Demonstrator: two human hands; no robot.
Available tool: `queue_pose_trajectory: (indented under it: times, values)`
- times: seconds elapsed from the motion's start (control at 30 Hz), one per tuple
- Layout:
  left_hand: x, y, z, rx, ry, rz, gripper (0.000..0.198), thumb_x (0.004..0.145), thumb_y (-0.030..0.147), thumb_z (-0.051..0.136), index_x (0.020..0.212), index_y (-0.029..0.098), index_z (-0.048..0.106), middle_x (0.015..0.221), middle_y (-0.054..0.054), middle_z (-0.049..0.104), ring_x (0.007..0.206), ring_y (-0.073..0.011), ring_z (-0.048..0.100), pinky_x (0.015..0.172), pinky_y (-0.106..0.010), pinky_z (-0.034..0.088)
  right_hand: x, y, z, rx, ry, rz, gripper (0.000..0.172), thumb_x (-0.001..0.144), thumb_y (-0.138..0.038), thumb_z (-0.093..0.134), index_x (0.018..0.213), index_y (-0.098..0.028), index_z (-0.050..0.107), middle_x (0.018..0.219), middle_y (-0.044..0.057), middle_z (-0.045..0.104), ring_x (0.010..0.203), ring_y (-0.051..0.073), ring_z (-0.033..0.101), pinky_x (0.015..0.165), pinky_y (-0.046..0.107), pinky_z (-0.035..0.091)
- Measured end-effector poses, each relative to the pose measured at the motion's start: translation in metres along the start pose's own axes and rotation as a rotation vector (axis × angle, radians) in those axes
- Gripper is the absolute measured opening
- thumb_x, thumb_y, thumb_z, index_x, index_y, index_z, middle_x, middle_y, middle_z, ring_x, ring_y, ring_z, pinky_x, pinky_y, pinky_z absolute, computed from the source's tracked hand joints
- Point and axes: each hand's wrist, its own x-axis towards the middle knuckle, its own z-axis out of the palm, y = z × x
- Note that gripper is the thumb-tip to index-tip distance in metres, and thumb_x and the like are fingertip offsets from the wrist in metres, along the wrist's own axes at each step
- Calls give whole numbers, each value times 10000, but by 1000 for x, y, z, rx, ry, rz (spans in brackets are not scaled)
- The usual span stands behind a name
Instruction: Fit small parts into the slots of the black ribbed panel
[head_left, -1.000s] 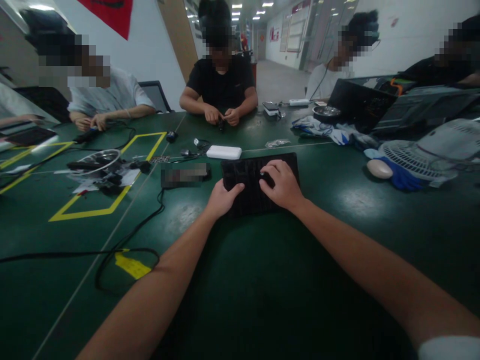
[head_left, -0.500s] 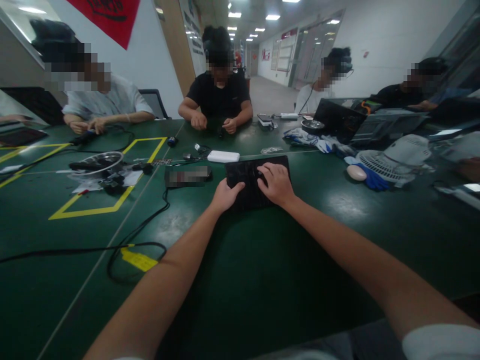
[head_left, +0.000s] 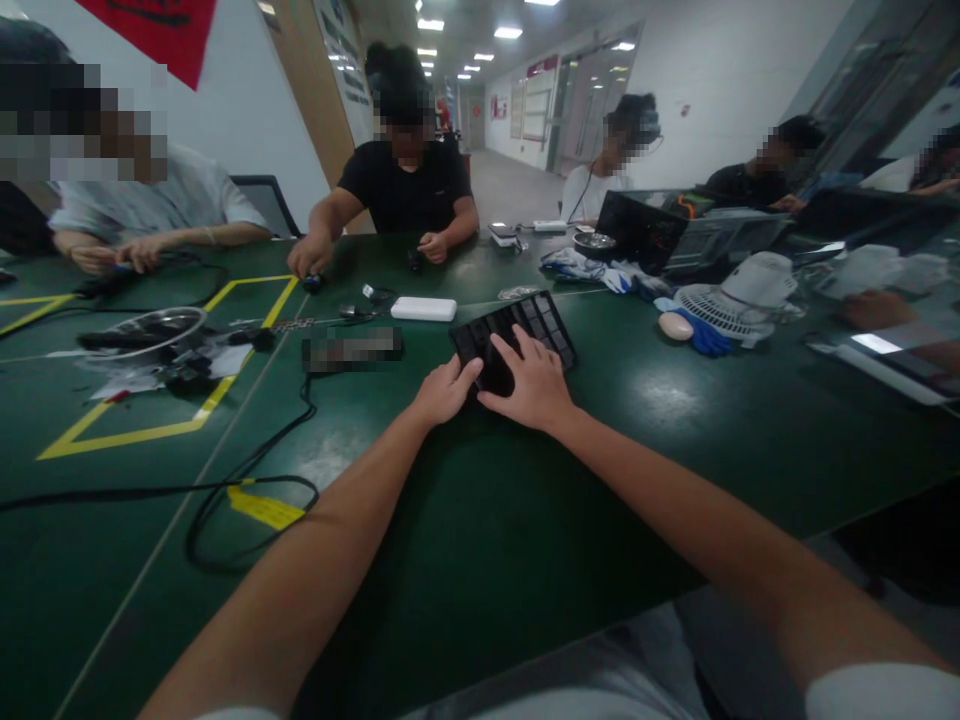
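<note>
A flat black panel [head_left: 551, 322] with a grid of rectangular sections lies tilted in front of me on the green table. My left hand [head_left: 446, 388] grips its lower left corner, thumb on top and the other fingers partly hidden beneath the edge. Spread across its middle are the fingers of my right hand [head_left: 531, 382], which cover part of the grid. I cannot tell what kind of thing the panel is.
Left of the panel lie a blurred dark box [head_left: 352, 350] with a cable and a white power bank [head_left: 424, 308]. A metal bowl [head_left: 142, 335] stands farther left. To the right are a white fan [head_left: 739, 300] and gloves [head_left: 592, 268]. Several people sit around.
The panel has turned and tilted, so its grid shows more clearly. My right hand's fingers have spread over it. My view has swung right, and the person opposite has reached toward a small black object.
</note>
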Motion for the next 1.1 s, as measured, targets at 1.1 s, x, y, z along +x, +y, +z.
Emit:
queue_pose_trajectory:
  times: [1.1]
  values:
    - [1, 26, -5, 473, 8, -80, 336, 924, 505, 520, 1002, 218, 677, 723, -18, 617, 705, -230, 620, 642, -322, 399, 31, 215, 12, 246, 198, 263, 564, 915, -225, 496, 1472, -168, 564, 1352, 147, 673, 1203, 342, 616, 996, 576, 529]
